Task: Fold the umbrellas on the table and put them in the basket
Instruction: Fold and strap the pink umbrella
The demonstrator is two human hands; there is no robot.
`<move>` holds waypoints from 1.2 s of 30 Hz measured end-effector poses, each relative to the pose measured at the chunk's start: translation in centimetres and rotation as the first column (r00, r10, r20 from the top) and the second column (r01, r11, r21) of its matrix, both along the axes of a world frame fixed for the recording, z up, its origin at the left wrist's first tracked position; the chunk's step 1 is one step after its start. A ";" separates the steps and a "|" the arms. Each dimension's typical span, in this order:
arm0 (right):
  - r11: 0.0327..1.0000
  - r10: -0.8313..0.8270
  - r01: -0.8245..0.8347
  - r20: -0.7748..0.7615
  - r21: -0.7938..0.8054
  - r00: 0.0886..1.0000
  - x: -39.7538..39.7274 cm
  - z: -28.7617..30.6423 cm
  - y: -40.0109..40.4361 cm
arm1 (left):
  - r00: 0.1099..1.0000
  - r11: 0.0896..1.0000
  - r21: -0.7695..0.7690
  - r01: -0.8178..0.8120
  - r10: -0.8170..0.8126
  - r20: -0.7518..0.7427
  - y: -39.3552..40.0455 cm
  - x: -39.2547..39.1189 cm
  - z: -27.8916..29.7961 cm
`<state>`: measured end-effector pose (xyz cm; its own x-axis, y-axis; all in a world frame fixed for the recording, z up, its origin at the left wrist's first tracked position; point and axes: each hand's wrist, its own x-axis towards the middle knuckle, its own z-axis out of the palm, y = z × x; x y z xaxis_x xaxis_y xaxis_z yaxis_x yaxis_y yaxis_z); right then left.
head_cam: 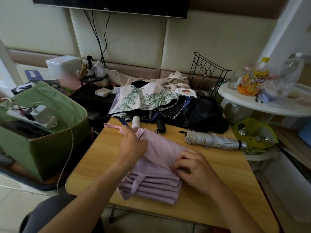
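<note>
Hidden: your left hand [133, 145] is covering the pink umbrella [156, 167] top, fingers curled around it | your right hand [193, 167] is pinching its cloth folds | umbrella is lying on the table [210, 195] between your hands

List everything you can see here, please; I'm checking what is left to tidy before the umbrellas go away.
Lilac umbrella: 1, pale purple, table middle, canopy pleated, under both hands.
Silver umbrella: 1, silver-grey, rolled up, table right.
Floral umbrella: 1, white with green print, unfolded, table far edge.
Dark umbrella: at least 1, black and navy, unfolded, beside the floral one.
Table: 1, light wood.
Basket: 1, green fabric, left of table.
Wire rack: 1, black, behind the umbrellas.
Round table: 1, white, right, with bottles.
Television: 1, black, on the wall.
Left hand: grips the lilac umbrella near its handle.
Right hand: pinches the lilac folds.
</note>
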<state>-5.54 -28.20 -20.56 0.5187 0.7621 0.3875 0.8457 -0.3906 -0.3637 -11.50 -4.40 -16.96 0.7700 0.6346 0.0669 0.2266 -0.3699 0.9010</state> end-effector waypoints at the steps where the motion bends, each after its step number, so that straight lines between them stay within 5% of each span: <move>1: 1.000 -0.005 0.005 -0.019 0.007 1.000 0.0 0.0 -0.1 | 0.999 0.994 -0.105 0.022 -0.026 -0.038 0.7 0.1 0.0; 3: 1.000 -0.009 0.010 -0.042 0.012 0.999 0.0 0.0 -0.1 | 0.995 0.959 -0.274 0.072 -0.088 -0.045 1.2 -0.1 0.4; 8: 1.000 -0.005 0.007 -0.084 0.020 0.996 0.0 0.3 -0.2 | 0.997 0.990 -0.143 0.019 -0.030 -0.077 1.8 -0.1 0.1; 13: 1.000 -0.005 0.002 -0.139 -0.022 0.990 -0.2 0.7 -0.5 | 0.992 0.926 -0.378 0.021 -0.067 -0.109 2.5 0.1 -0.4; 19: 0.998 0.021 -0.032 -0.184 -0.057 0.983 -0.1 1.2 -0.6 | 0.991 0.989 0.125 -0.083 0.095 -0.094 1.9 1.1 -0.4; 21: 0.997 0.017 -0.032 -0.197 -0.072 0.980 -0.1 1.3 -0.6 | 0.989 0.989 0.121 -0.084 0.097 -0.109 2.0 1.4 -0.4; 26: 0.995 0.013 -0.035 -0.210 -0.098 0.978 0.0 1.7 -0.4 | 0.992 0.971 -0.221 -0.086 0.062 -0.111 3.3 1.8 -0.9; 34: 0.991 0.006 -0.036 -0.218 -0.132 0.976 -0.3 1.9 -0.4 | 0.987 0.971 0.230 -0.061 0.093 -0.128 2.6 1.5 -0.7; 36: 0.991 0.002 -0.033 -0.227 -0.133 0.974 -0.3 1.9 -0.4 | 0.987 0.967 0.243 -0.074 0.106 -0.121 3.0 1.8 -1.2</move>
